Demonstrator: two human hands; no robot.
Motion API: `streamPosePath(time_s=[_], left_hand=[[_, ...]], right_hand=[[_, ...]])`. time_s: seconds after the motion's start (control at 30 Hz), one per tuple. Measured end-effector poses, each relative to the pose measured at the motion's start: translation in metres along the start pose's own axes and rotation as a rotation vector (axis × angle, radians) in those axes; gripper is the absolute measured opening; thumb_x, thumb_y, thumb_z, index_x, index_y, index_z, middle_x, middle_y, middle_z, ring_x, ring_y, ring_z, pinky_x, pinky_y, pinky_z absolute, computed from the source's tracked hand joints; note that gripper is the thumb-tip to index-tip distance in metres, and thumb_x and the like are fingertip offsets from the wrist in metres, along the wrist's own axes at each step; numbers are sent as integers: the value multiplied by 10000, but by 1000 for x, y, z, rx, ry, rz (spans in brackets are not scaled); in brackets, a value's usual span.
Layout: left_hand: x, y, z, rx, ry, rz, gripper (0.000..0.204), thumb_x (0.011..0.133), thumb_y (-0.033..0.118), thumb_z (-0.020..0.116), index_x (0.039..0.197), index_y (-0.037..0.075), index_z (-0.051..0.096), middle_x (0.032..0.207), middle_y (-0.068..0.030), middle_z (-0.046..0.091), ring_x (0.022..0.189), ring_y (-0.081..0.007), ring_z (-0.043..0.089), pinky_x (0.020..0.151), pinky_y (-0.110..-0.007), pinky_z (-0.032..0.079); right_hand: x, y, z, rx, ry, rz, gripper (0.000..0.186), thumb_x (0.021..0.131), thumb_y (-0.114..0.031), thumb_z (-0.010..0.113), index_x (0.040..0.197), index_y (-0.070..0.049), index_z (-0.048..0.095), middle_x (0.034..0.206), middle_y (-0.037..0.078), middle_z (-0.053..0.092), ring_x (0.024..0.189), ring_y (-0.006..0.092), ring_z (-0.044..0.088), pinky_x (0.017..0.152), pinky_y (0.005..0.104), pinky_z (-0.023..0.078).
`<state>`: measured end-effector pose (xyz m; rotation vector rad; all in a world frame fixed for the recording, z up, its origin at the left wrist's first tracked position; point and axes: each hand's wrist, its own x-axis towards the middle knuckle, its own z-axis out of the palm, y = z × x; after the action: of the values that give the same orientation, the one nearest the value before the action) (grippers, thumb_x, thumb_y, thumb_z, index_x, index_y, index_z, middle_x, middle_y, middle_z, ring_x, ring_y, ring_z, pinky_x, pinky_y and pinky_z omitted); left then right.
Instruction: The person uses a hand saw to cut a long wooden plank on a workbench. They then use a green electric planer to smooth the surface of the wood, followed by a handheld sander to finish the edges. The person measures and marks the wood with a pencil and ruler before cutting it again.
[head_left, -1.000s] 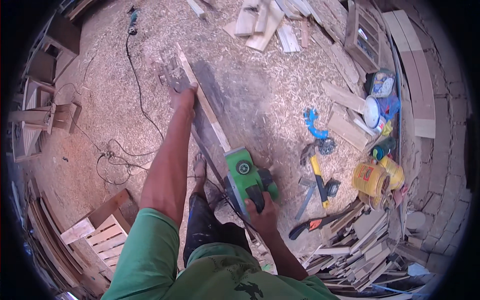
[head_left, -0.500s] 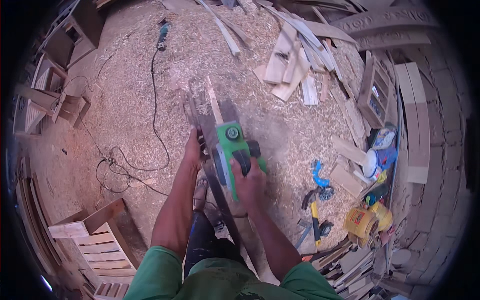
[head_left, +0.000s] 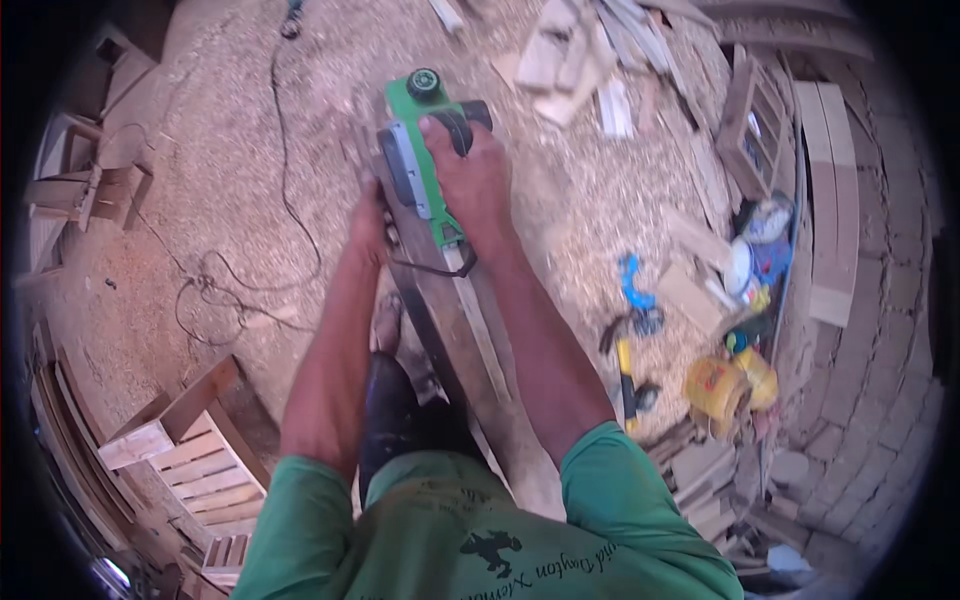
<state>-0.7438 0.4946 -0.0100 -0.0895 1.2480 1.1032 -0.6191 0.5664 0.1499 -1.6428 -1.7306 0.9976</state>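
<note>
Wood shavings [head_left: 220, 110] blanket the workshop floor around you; at your upper left, a dark cable [head_left: 281, 130] trails down from a green power tool [head_left: 291, 22] cut by the top edge; at your far left stand pieces of wooden furniture [head_left: 110, 195], and nearer you sits a slatted wooden piece [head_left: 205, 471]; to your right, a hammer [head_left: 627, 385] with a yellow-and-black handle lies below a curved blue object [head_left: 630, 280], near a yellow container [head_left: 710, 388]; ahead of you, flat offcuts [head_left: 545, 55] overlap; beyond, long pale boards [head_left: 824, 200] lie beside brickwork [head_left: 880, 400].
</note>
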Motion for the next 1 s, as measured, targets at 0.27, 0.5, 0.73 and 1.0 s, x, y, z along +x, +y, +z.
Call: streamPosePath(time_s=[0.27,0.5,0.73,1.0], left_hand=[[36,-26,50,344,373,349,672,963,239,819,1476,-83,528,1345,-221,703,1085,-370,761,919,-511,649],[29,-21,74,420,570,381,677,911,173,866,1461,-51,539,1337,-236,711,1175,-367,734,990,-517,614],[38,-27,62,429,510,381,931,879,167,884,1611,-12,338,1455,-252,631,1205,-379,713,1004,-526,612],[19,-21,59,407,443,402,969,880,155,872,1629,18,272,1475,-266,591,1243,-392,684,1024,-559,597]], right_hand=[[-267,123,-114,-164,-12,50,577,967,-525,792,1157,10,689,892,258,761,808,452,764,720,535,592],[-459,210,-175,-191,53,153,496,924,-400,867,1189,-58,626,824,213,731,721,469,732,631,539,560],[-449,204,-167,-209,19,230,470,921,-372,866,1145,-45,614,829,224,727,747,483,729,653,552,558],[-392,178,-144,-193,79,146,459,914,-338,879,1118,-17,621,809,237,722,727,482,724,674,544,565]])
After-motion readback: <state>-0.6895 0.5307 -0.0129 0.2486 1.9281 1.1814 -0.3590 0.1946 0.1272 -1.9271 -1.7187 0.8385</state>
